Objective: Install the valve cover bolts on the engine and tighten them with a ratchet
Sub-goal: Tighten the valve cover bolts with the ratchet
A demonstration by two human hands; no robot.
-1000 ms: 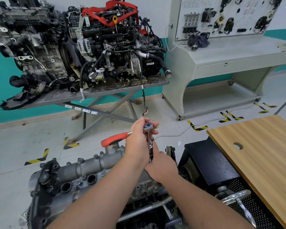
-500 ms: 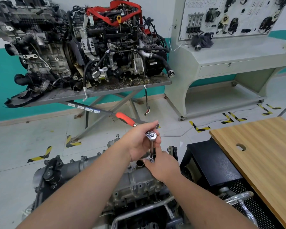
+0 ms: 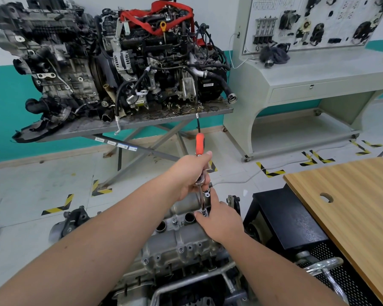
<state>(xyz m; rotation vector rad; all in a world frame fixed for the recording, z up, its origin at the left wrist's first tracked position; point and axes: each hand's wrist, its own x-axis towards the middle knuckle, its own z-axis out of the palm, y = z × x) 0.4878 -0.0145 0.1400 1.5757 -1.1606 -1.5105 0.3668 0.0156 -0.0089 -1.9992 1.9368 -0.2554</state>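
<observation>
My left hand (image 3: 191,173) grips the ratchet (image 3: 200,145); my right hand (image 3: 220,219) pinches its socket (image 3: 204,210) on the valve cover (image 3: 181,241). Keep it square.

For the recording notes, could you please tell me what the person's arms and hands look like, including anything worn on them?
Both forearms are bare up to the frame edge, with no sleeves in view. The left hand and right hand are ungloved. No watch, ring, bracelet or marking shows on either wrist or hand.
</observation>
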